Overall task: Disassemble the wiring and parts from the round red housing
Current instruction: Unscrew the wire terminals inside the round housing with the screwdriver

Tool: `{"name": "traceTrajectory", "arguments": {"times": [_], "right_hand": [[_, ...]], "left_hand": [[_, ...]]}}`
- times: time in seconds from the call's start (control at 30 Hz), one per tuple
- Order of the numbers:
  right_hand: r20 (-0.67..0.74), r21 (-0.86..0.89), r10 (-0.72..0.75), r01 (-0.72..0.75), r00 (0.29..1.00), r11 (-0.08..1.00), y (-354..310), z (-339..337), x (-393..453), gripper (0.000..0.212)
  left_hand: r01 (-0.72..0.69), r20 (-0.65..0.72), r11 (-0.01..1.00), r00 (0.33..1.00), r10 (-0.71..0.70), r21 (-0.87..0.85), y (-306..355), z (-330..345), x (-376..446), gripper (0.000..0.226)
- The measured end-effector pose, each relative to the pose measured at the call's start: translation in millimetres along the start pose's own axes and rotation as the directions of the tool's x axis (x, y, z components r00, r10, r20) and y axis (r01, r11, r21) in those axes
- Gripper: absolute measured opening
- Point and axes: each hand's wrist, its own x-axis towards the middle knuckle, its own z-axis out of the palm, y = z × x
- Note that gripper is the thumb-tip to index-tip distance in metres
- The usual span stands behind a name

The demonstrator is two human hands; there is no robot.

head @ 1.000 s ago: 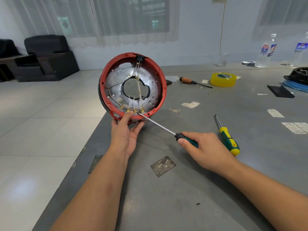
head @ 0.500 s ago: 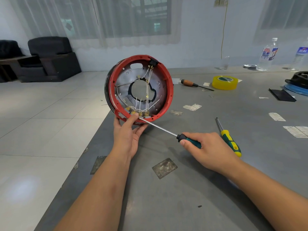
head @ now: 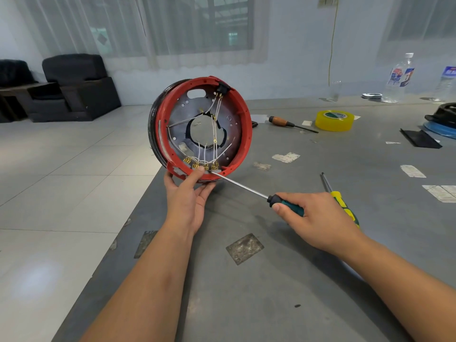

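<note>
The left hand [head: 188, 201] gripped the round red housing [head: 200, 128] by its lower rim, upright at the grey table's [head: 283, 292] left edge. The right hand [head: 318, 219] clasped a green-handled screwdriver [head: 249, 190], tip at the brass terminals [head: 202, 165].

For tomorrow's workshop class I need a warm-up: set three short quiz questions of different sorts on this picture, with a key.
1. True or false: the left hand holds the red housing upright on its edge.
2. Which tool does the right hand grip? A green-handled screwdriver B yellow-handled screwdriver C wooden-handled screwdriver
3. Fill in: the yellow ___ lies on the table.
Key: 1 true; 2 A; 3 tape roll.
</note>
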Motion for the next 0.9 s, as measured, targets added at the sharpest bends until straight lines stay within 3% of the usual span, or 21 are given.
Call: {"name": "traceTrajectory", "arguments": {"times": [0.27, 0.53, 0.9], "right_hand": [[0.030, 0.012, 0.008, -0.009, 1.000, 1.000, -0.7, 1.5, -1.4, 0.041], [0.056, 0.001, 0.047, -0.047, 0.997, 0.999, -2.9, 1.7, -1.7, 0.040], [0.078, -0.027, 0.065, -0.063, 0.995, 0.998, -2.5, -0.6, -1.1, 0.036]], "left_hand": [[-0.036, 0.005, 0.999, 0.999, 0.036, 0.006, -1.6, 2.9, 0.7, 0.070], [-0.072, -0.006, 0.992, 0.997, 0.073, 0.100, -3.2, 1.6, -0.4, 0.072], [-0.048, 0.011, 0.995, 0.999, 0.047, 0.086, -2.1, 0.6, -0.7, 0.050]]}}
